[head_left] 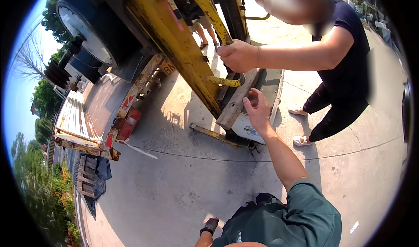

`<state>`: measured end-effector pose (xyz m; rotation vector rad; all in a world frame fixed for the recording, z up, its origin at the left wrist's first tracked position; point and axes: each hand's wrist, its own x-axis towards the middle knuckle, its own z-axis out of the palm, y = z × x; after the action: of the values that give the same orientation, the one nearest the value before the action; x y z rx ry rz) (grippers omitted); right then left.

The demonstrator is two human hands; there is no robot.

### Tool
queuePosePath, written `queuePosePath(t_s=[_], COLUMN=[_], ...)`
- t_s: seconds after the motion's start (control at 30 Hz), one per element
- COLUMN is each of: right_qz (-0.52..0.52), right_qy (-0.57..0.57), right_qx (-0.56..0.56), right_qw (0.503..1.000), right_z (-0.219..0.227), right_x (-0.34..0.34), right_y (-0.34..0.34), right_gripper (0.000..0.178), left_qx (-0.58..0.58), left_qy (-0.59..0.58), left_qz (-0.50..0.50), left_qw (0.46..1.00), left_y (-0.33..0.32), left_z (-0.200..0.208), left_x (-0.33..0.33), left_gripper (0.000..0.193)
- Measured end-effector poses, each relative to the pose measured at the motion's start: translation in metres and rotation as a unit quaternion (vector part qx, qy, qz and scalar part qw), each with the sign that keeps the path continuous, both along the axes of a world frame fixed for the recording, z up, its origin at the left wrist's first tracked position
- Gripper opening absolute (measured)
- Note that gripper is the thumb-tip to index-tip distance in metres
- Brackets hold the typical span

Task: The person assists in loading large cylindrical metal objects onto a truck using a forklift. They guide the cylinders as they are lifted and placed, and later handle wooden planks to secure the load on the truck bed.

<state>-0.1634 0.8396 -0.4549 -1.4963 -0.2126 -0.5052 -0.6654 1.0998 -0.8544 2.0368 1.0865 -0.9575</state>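
Note:
My right hand (pixel 258 110) reaches forward with its fingers apart, beside a weathered wooden plank (pixel 238 103). Whether its fingertips touch the wood I cannot tell. The plank lies at the front of a yellow hand stacker (pixel 174 41) with a tall worn mast. Below the plank is a pale panel or container (pixel 246 127), partly hidden. Low by my body hangs my left hand (pixel 211 224), dark as if gloved, with a black band at the wrist; its fingers are too small to read. A co-worker's hand (pixel 240 55) grips the stacker's curved yellow handle (pixel 198 2).
The co-worker in dark clothes (pixel 345 63) stands at the right. At the left is a rusty flatbed truck (pixel 107 98) carrying large dark drums (pixel 96 24). A wooden pallet (pixel 86 175) rests near plants. Another person's legs (pixel 205 28) show behind the mast.

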Motion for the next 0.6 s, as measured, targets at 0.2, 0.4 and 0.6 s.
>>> queuePosePath(t_s=[0.2,0.4,0.6], right_qz=[-0.015,-0.053,-0.177], right_qy=[-0.088,0.127,0.227], right_qx=[-0.292,-0.333,-0.243], right_qw=[0.952,0.933,0.926], right_z=[-0.099,-0.184,-0.27], right_x=[-0.147,-0.216,-0.268], right_y=[-0.146,-0.346,-0.557], right_gripper=[0.022,0.011,0.005], left_qx=[0.11,0.02,0.04], left_qy=[-0.073,-0.042,-0.079], left_qz=[-0.493,-0.157,-0.349], left_qw=[0.86,0.986,0.933], left_y=[0.019,-0.071,-0.313], left_z=[-0.022,0.006,0.058], left_x=[0.074,0.188,0.296], left_gripper=[0.042,0.042,0.041])
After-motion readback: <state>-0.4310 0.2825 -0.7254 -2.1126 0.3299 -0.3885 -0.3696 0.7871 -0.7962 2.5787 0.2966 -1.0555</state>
